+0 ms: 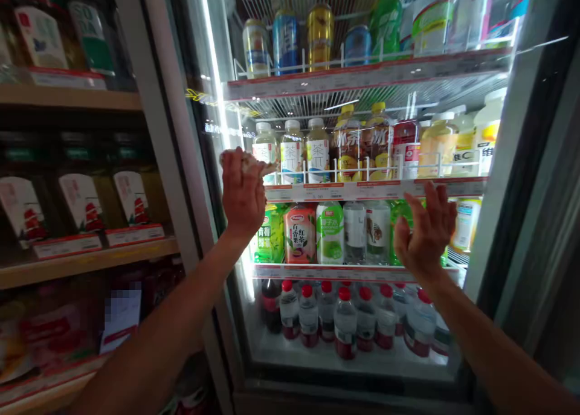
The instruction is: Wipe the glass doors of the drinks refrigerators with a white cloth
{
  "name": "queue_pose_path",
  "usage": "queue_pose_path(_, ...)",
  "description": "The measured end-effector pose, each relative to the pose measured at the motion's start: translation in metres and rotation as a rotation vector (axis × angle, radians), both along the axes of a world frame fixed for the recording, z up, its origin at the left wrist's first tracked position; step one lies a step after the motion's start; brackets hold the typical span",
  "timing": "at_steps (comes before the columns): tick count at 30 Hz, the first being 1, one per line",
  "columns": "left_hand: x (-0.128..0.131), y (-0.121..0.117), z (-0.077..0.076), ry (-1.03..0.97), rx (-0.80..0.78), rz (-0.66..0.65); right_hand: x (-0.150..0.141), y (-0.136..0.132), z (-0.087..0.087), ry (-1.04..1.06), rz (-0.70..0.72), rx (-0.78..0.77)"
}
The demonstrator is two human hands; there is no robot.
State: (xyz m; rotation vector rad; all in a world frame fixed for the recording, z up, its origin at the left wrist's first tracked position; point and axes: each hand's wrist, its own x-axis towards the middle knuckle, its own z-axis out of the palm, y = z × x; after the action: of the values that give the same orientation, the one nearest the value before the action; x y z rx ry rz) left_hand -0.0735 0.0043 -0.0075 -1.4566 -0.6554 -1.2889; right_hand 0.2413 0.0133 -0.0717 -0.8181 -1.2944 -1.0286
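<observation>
My left hand point(242, 194) is closed on a crumpled, patterned cloth point(259, 166), pressed flat against the glass door point(344, 369) of a lit drinks fridge near its left edge. My right hand point(426, 228) is raised before the right part of the same door, fingers spread and nothing in it; whether it touches the glass I cannot tell. Behind the cloth stand white-capped tea bottles point(292, 152) on the fridge's middle shelf. Green-labelled bottles behind my right hand are partly hidden by it.
Inside the fridge are cans point(285, 40) on the upper shelf, yellow-capped iced tea bottles point(348, 143) and red-capped bottles point(345, 324) at the bottom. To the left, an open wooden shelf point(81, 258) holds more bottles point(77, 197). A dark door frame point(512, 179) borders the right side.
</observation>
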Motion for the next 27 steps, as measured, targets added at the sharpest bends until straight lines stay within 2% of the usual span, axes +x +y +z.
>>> queue_pose_path(1, 0.002, -0.001, -0.003, -0.003, -0.003, -0.008, 0.000, 0.000, 0.000, 0.002, -0.003, -0.001)
queue_pose_path(2, 0.006, -0.003, -0.010, 0.077, -0.021, -0.010, 0.000, 0.001, 0.000, 0.003, -0.002, -0.002)
queue_pose_path(5, 0.025, -0.012, -0.041, 0.641, -0.105, 0.007, 0.001, 0.002, -0.001, 0.002, 0.018, 0.005)
queue_pose_path(6, 0.027, -0.014, -0.047, 0.780, -0.132, 0.016, 0.001, 0.002, -0.001, -0.003, 0.026, 0.004)
queue_pose_path(7, 0.027, -0.014, -0.048, 0.837, -0.148, 0.024, 0.002, 0.002, -0.001, -0.008, 0.033, 0.000)
queue_pose_path(8, 0.025, -0.014, -0.044, 0.800, -0.143, 0.025, 0.002, 0.001, -0.001, -0.011, 0.038, -0.008)
queue_pose_path(9, 0.021, -0.012, -0.037, 0.673, -0.117, 0.019, 0.002, 0.001, -0.001, -0.010, 0.039, -0.017)
queue_pose_path(11, 0.015, -0.006, -0.018, 0.271, -0.033, 0.001, 0.001, 0.000, -0.001, -0.001, 0.029, -0.026)
queue_pose_path(13, 0.018, 0.000, -0.008, 0.011, 0.023, -0.014, 0.000, -0.001, 0.000, 0.007, 0.013, -0.017)
queue_pose_path(14, 0.023, 0.000, -0.008, -0.004, 0.022, -0.015, 0.000, 0.000, 0.000, 0.007, 0.006, -0.006)
queue_pose_path(15, 0.031, 0.000, -0.013, 0.073, 0.003, -0.009, 0.000, 0.000, 0.000, 0.005, 0.003, 0.003)
queue_pose_path(18, 0.050, -0.005, -0.028, 0.603, -0.060, 0.023, 0.001, 0.001, 0.000, 0.005, 0.004, 0.023)
queue_pose_path(19, 0.052, -0.006, -0.027, 0.712, -0.066, 0.036, 0.001, 0.001, -0.001, 0.004, 0.006, 0.022)
queue_pose_path(20, 0.051, -0.005, -0.022, 0.735, -0.060, 0.046, 0.001, 0.001, -0.001, 0.004, 0.008, 0.017)
queue_pose_path(21, 0.048, -0.004, -0.013, 0.655, -0.042, 0.050, 0.001, 0.001, -0.001, 0.005, 0.008, 0.015)
queue_pose_path(24, 0.040, 0.004, 0.021, 0.107, 0.050, 0.025, 0.001, 0.001, -0.001, 0.009, 0.003, 0.012)
queue_pose_path(25, 0.041, 0.006, 0.027, 0.005, 0.064, 0.013, 0.001, 0.001, -0.001, 0.011, 0.001, 0.013)
queue_pose_path(26, 0.045, 0.006, 0.027, -0.005, 0.061, 0.006, 0.001, 0.001, -0.001, 0.012, 0.003, 0.015)
queue_pose_path(27, 0.051, 0.006, 0.023, 0.071, 0.041, 0.005, 0.001, 0.001, -0.001, 0.010, 0.008, 0.016)
